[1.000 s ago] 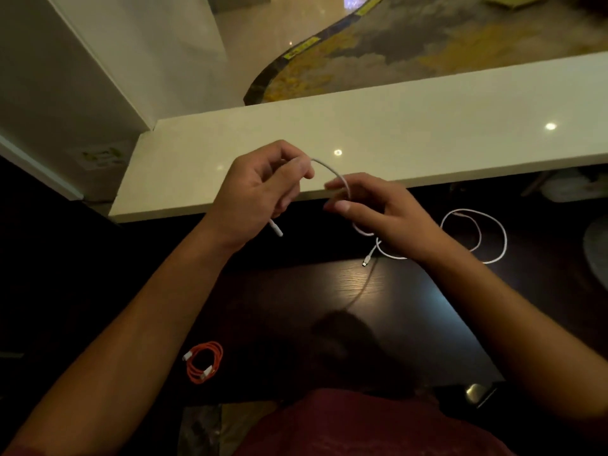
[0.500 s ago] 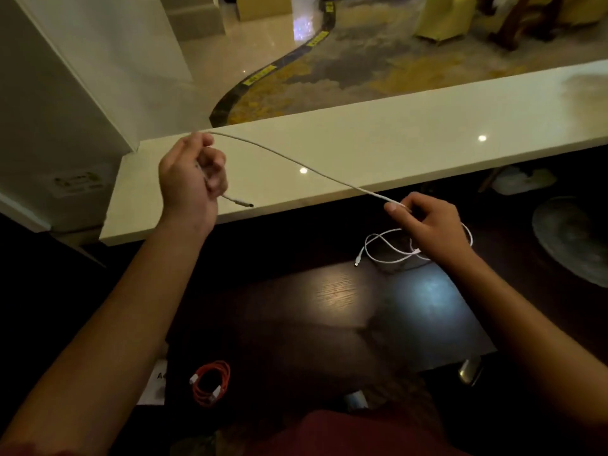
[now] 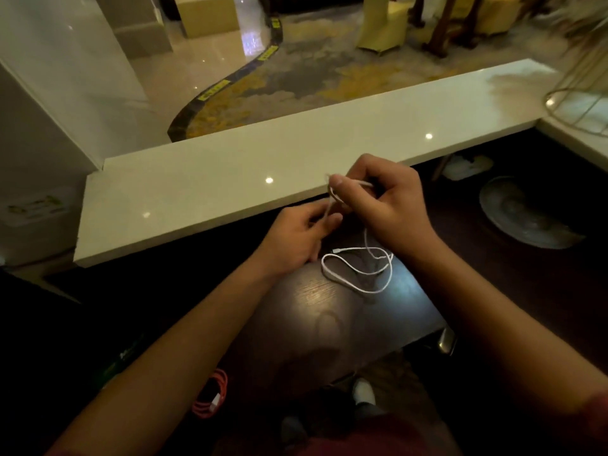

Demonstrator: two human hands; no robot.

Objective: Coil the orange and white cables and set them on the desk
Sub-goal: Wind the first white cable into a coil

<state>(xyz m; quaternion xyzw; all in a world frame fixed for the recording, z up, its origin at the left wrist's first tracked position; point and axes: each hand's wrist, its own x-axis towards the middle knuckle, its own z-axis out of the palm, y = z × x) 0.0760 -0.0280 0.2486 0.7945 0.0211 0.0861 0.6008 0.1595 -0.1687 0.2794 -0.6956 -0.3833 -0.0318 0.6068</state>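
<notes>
The white cable [image 3: 358, 273] lies in loose loops on the dark wooden desk [image 3: 329, 311], and one strand rises from them to my hands. My right hand [image 3: 385, 199] pinches the cable near its end, the plug sticking out to the right between thumb and fingers. My left hand [image 3: 301, 236] sits just below and to the left, its fingers curled round the strand. The orange cable [image 3: 212, 394] lies coiled at the desk's near left, partly hidden by my left forearm.
A long pale stone counter [image 3: 230, 192] runs behind the desk, above it. A round grey dish [image 3: 523, 213] lies in the dark area to the right. A wire frame [image 3: 582, 103] stands at the counter's far right. Carpet and chairs lie beyond.
My hands have come together from a wide stretch. The left hand dropped from the upper left to the middle, and the cable's free part now lies in loops under my hands.
</notes>
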